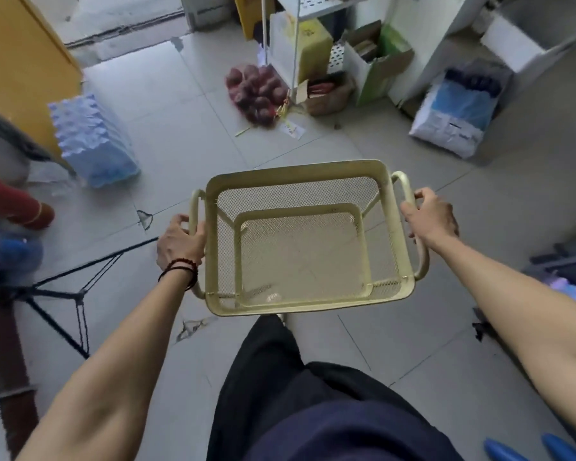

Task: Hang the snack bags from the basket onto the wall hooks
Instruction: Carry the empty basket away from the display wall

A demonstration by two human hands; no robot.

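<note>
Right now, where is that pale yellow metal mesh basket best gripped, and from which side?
The pale yellow mesh basket is best taken by the looped tube handles jutting from its ends, one hand from each side, as the left hand and right hand do now.

The left hand [180, 241] and right hand [431, 217] both grip the handles of the basket [296, 168]. Ahead of it, bare floor [187, 134] runs between the water pack [92, 141] on the left and the sack [459, 118] on the right — passable. Further on, a net bag [256, 91] and boxes [330, 94] crowd the shelf [295, 54] legs. Tripod [77, 294] legs spread just beside the left forearm.
</note>
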